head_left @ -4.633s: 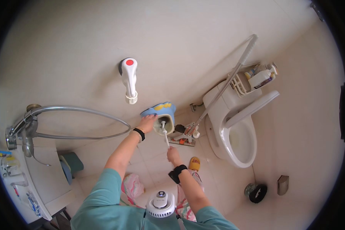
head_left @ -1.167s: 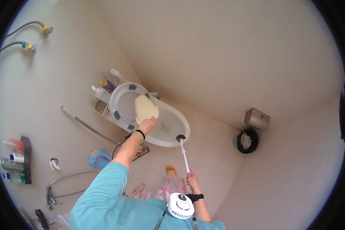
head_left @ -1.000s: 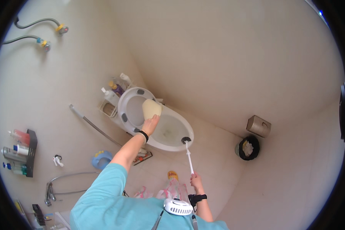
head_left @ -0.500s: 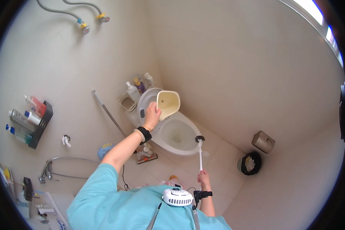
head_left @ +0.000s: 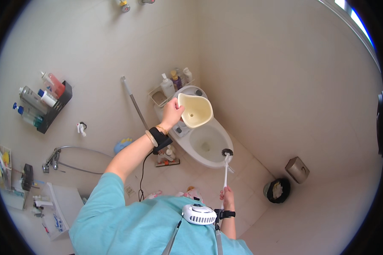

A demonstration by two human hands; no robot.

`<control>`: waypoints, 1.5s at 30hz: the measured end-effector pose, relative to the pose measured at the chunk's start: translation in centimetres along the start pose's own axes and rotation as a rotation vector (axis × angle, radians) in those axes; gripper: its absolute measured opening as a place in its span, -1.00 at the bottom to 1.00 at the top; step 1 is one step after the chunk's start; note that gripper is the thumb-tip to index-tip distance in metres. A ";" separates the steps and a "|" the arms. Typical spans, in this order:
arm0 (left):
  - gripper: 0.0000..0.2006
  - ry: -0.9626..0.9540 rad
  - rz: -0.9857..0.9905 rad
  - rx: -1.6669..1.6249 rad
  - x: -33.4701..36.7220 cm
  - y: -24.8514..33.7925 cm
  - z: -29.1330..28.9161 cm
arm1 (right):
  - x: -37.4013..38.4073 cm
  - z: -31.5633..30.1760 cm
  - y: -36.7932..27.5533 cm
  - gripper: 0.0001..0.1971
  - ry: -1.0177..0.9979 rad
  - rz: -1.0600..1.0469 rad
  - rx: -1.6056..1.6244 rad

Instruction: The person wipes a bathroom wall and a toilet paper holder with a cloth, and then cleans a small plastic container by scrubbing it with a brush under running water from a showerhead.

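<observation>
My left hand is closed on the rim of a cream plastic tub, tilted so that its inside shows, with a small dark spot at the bottom. It is held above the toilet, hiding part of the tank and the back of the bowl. With its fingers wrapped round the white handle, my right hand holds a toilet brush. The brush's dark head is at the front right rim of the bowl; whether it touches the rim I cannot tell.
Bottles stand behind the toilet. A squeegee and a blue object are on the floor to its left. At right are a waste bin and a metal paper holder. A black rack hangs on the left wall.
The whole view has shifted, so the toilet and wall fittings appear farther right. The tub's opening has turned more toward me. The brush head now overlaps the bowl's front rim slightly more.
</observation>
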State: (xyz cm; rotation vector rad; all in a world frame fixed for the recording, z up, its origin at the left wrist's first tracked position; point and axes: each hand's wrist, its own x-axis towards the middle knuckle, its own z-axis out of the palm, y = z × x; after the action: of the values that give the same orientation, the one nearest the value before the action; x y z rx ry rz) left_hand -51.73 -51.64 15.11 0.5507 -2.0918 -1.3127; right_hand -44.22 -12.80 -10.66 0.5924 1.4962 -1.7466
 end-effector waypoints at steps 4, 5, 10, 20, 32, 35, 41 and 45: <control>-0.80 0.017 0.221 0.374 -0.4 1.8 1.0 | 0.1 -0.4 -0.2 -0.67 -0.005 0.015 -0.010; -0.85 -0.066 0.233 0.408 -0.8 2.6 1.2 | 0.0 -0.4 -0.4 -0.67 -0.006 -0.007 -0.015; -0.85 -0.288 0.728 0.568 -2.5 0.6 3.0 | -1.0 1.0 -1.3 -0.68 0.006 -0.060 -0.038; -0.88 -0.652 1.174 0.961 -3.5 -2.4 6.4 | -1.4 1.5 -2.3 -0.66 0.044 -0.095 -0.005; -0.88 0.047 0.361 0.323 0.4 -1.0 0.7 | -9.6 1.9 -10.3 -0.63 -0.035 -0.430 -0.356; -0.84 -0.058 0.342 0.287 -0.3 0.1 -1.3 | -12.9 2.2 -14.3 -0.66 -0.114 -0.542 -0.582; -0.85 -0.199 0.349 0.356 -1.6 2.1 -2.7 | -15.7 6.6 -23.0 -0.77 -0.050 -0.998 -1.519; -0.87 -0.298 0.343 0.367 -2.2 2.6 -2.6 | -17.1 11.0 -27.3 -0.85 -0.041 -1.270 -1.826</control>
State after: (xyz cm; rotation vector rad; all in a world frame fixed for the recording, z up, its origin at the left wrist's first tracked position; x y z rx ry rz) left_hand -48.47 -50.83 17.72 0.1308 -2.5564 -0.8605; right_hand -53.71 -18.32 21.50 -1.5211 2.7488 -0.2117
